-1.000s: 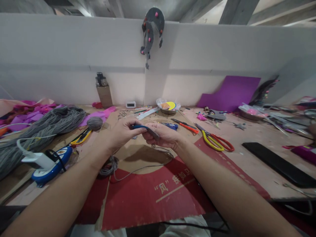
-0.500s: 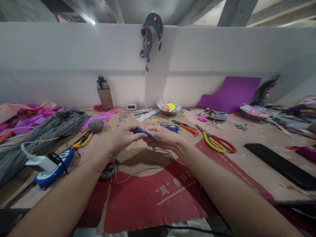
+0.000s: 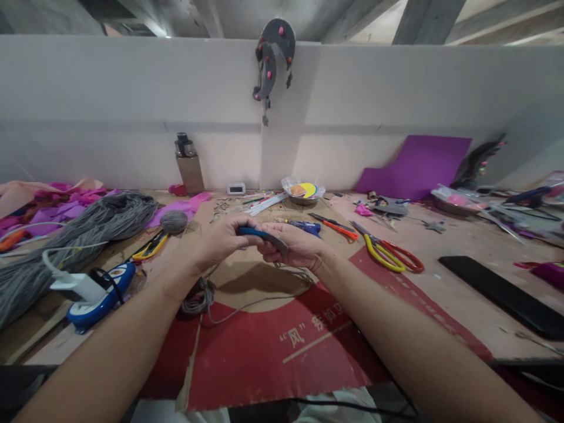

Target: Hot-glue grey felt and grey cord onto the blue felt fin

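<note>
Between both hands is a thin, curved piece (image 3: 277,241), blue towards the left and grey at its right end. My left hand (image 3: 227,239) is closed on its left part, thumb and fingers pressed together. My right hand (image 3: 302,242) pinches it near the grey end, with fingers curled beneath. Fingers hide part of the piece, so its full outline does not show. Grey yarn (image 3: 259,304) runs in a loose line below the hands, from a small coil (image 3: 199,298) by my left forearm.
Red-and-brown cardboard (image 3: 247,358) lies under the hands. On the right are yellow-and-red scissors (image 3: 392,252), orange-handled scissors (image 3: 337,226) and a black slab (image 3: 497,294). Leftward sit a blue power strip (image 3: 103,299), a cutter (image 3: 152,247), a yarn ball (image 3: 173,222) and a grey skein (image 3: 88,247).
The curved piece has tilted so more of its blue and grey surface shows. Both hands keep their hold. The whole view has shifted slightly.
</note>
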A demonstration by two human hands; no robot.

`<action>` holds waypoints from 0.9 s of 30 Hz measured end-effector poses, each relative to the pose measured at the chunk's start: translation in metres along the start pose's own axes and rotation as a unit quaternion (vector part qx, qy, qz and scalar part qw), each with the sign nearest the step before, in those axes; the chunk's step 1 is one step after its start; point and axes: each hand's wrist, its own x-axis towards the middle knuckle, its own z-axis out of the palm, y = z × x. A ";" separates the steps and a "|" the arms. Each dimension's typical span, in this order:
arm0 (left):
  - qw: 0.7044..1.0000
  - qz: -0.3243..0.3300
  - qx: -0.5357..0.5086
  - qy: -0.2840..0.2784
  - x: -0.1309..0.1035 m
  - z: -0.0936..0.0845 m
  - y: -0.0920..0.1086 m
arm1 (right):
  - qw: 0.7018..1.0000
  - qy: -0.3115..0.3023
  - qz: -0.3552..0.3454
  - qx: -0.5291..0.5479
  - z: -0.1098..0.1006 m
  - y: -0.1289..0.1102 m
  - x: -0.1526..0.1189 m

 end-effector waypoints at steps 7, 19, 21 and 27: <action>0.999 0.026 0.030 0.005 0.000 -0.001 0.000 | 1.000 -0.015 -0.002 -0.010 0.002 0.002 0.000; 0.929 -0.184 -0.297 0.124 0.003 0.021 0.003 | 0.848 0.265 -0.273 -0.370 -0.012 -0.013 0.001; 0.902 -0.210 -0.362 0.101 0.003 0.021 0.004 | 0.830 0.242 -0.262 -0.430 -0.008 -0.012 -0.002; 0.918 -0.231 -0.318 0.059 0.002 0.015 0.002 | 0.787 0.213 -0.236 -0.529 0.000 -0.010 -0.004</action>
